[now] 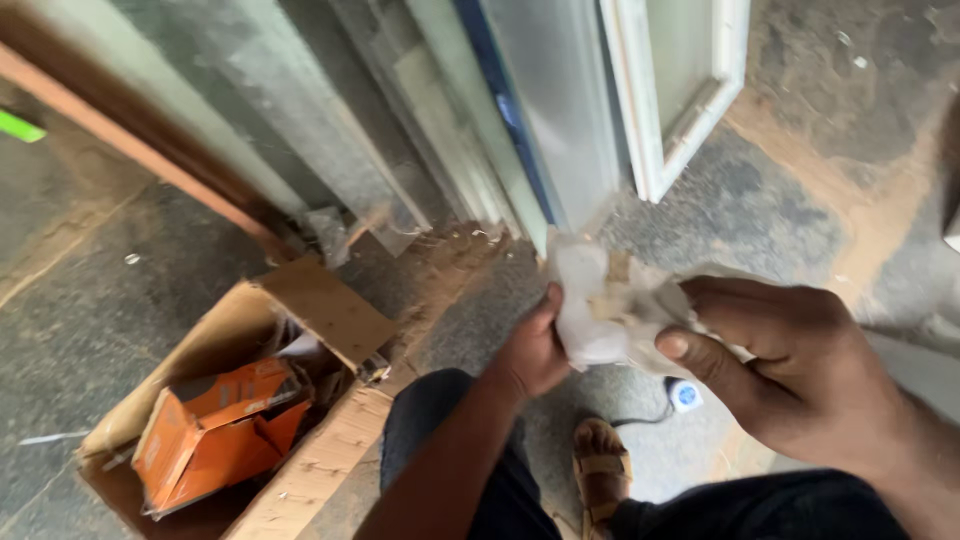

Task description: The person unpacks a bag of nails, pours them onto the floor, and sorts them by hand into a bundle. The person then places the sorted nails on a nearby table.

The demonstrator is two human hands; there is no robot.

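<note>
Head view: you are looking down past your own knees at a rough grey stone floor [760, 210] streaked with sandy dust
Left hand: your left hand [530, 350] comes up from the bottom middle, its fingers closed on the left edge of a crumpled clear plastic wrapping [600, 305]
Right hand: your right hand [790, 360] enters from the right, thumb forward, and pinches the right side of the same wrapping, so both hands grip it, near each other, with the plastic bunched between them
Wrapping: whitish and translucent, something pale brown showing through it; what is inside cannot be made out; it is held in the air above the floor, in front of your knees
Legs: dark trousers [450, 440] cover both knees, and one foot in a tan sandal [600, 470] rests on the floor between them
Floor near the foot: a small white and blue round object [685, 395] with a black cord lies just beside the sandal
Box: an open cardboard box [330, 310] sits at lower left, flaps spread, with an orange carton [215, 430] lying inside it
Behind: glass and metal panels [560, 110] lean upright, and a white framed panel [680, 90] stands at the top right
</note>
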